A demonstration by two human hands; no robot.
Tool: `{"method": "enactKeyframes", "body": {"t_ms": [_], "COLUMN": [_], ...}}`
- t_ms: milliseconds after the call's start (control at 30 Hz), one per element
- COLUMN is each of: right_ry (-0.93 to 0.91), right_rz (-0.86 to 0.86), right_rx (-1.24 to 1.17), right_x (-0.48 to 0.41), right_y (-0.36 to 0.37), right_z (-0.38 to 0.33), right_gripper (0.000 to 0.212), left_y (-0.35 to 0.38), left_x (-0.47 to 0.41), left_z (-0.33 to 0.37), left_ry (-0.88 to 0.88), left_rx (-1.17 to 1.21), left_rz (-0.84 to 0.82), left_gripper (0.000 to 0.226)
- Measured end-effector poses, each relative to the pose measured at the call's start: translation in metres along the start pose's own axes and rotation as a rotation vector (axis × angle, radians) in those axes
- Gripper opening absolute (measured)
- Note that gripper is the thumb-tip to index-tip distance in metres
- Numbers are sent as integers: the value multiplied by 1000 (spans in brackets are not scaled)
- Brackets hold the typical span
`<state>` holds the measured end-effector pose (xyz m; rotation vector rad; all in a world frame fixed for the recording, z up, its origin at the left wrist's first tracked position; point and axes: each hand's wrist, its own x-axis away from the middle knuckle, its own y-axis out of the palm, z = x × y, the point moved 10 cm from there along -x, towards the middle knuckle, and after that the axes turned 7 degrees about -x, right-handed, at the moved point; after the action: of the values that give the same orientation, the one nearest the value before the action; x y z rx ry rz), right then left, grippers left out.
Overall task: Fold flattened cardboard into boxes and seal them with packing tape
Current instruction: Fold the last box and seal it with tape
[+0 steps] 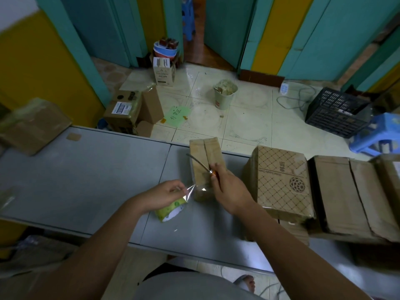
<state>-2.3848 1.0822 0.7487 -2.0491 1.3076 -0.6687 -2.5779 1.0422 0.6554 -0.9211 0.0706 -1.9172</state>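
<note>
A small brown cardboard box (204,156) stands on the grey table (86,169), its two top flaps closed with a seam down the middle. My left hand (166,194) grips a roll of clear packing tape (172,210) with a green and white core, just left of the box. A stretch of clear tape (191,189) runs from the roll to the box's near end. My right hand (227,187) grips a knife with an orange handle (214,173); its thin blade (195,161) lies over the box top, pointing away to the left.
A patterned cardboard box (283,180) and a row of plain boxes (355,195) sit right of my hands. A blurred box (34,126) is at the table's far left. Beyond the table lie floor boxes (129,111), a bucket (225,94), a black crate (337,111) and a blue stool (381,135).
</note>
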Motion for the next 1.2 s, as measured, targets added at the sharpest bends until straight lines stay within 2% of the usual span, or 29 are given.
{"method": "enactKeyframes", "body": {"t_ms": [67,167,233,300,400,433,533,667,767,967,1200], "right_ry": [-12,3,35,50,34,53,100,157,174,222,268], "right_rz": [-4,-28,-26,22,110,103,46,-66,-95,-176,-290], "right_rx": [2,-42,-104,-154,-160,-175,-224,-213,-194,-86,-9], "right_x": [-1,2,4,9,31,41,73,88,79,57,28], "right_y": [2,3,0,-8,-24,-26,-23,-4,9,26,38], "right_z": [-1,1,4,4,-4,-5,-8,-13,-17,-24,-29], "right_gripper": [38,42,44,41,19,17,24,20,19,32,36], "left_y": [3,3,5,9,10,10,9,4,4,2,4], "left_x": [4,5,4,2,-1,0,3,5,5,6,6], "left_z": [1,14,24,30,32,33,38,42,47,55,61], "left_ry": [7,90,131,135,94,88,83,60,44,16,10], "left_rx": [46,36,-7,-57,-54,-37,10,-7,-25,-36,-10], "left_rz": [20,78,58,7,-47,-71,-130,-158,-191,-194,-258], "left_gripper": [23,67,78,78,79,79,79,83,89,97,100]}}
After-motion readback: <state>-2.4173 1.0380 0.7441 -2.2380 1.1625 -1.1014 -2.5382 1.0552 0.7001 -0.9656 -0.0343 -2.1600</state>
